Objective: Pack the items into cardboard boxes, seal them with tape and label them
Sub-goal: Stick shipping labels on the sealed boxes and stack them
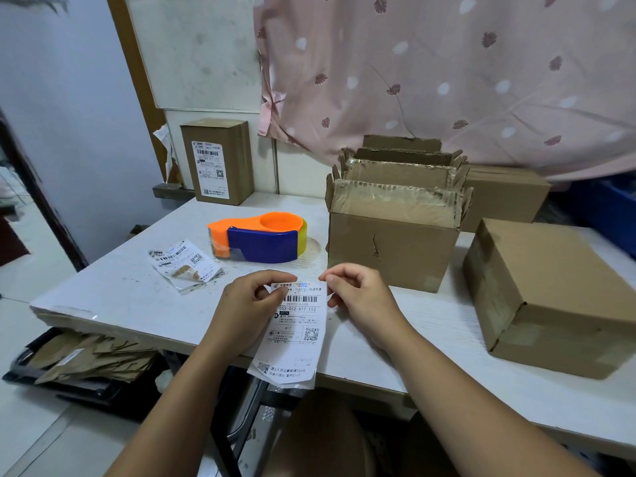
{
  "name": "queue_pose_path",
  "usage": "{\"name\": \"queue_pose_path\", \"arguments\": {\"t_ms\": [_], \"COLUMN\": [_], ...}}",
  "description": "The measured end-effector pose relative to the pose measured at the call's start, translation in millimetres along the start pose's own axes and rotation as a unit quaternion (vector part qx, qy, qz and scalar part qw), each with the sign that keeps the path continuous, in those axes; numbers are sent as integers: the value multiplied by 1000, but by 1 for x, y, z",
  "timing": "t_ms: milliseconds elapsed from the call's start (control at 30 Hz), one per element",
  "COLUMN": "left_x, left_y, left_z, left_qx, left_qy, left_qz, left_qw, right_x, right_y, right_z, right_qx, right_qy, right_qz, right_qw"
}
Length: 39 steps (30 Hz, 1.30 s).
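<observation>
A white shipping label (296, 332) with barcode and QR codes hangs over the table's front edge. My left hand (247, 304) pinches its top left corner and my right hand (358, 297) pinches its top right corner. Behind the label lies an orange, blue and yellow tape dispenser (261, 241). An open cardboard box (392, 249) stands just right of my hands, flaps up. A closed cardboard box (550, 297) sits at the right. A sealed, labelled box (218, 161) stands upright at the back left.
Used label backing (184, 263) lies on the white table (130, 297) at the left. More open boxes (402, 160) stand behind the front one, another carton (506, 194) beside them. A pink curtain (447, 74) hangs behind. A bin of cardboard scraps (86, 356) sits under the table.
</observation>
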<state>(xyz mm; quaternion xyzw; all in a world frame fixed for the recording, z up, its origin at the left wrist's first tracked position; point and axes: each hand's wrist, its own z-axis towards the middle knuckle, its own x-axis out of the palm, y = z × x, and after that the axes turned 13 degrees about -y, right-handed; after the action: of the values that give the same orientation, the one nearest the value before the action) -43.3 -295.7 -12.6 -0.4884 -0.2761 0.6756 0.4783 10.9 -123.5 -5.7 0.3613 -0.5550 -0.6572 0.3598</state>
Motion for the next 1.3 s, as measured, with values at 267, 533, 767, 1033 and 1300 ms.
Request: {"name": "queue_pose_path", "arguments": {"t_ms": [267,533,767,1033,1300], "left_x": [1,2,8,20,2], "left_y": [0,0,-11,-13,-42], "left_z": [-1,-1,-2,-9,-14], "left_qx": [4,16,149,212,225], "left_qy": [0,5,13,-46,-73], "left_qz": [7,6,38,-6,-28], "left_qw": [1000,1000,988,976,971], "right_x": [0,-2,-4,-3,-5], "right_y": [0,-2,-2,-6,4], "right_z": [0,0,1,6,2], "right_qx": [-5,-11,-26,42,4], "right_qy": [-5,11,73,92,57], "right_qz": [-5,1,53,192,69], "right_qw": [1000,1000,996,976,996]}}
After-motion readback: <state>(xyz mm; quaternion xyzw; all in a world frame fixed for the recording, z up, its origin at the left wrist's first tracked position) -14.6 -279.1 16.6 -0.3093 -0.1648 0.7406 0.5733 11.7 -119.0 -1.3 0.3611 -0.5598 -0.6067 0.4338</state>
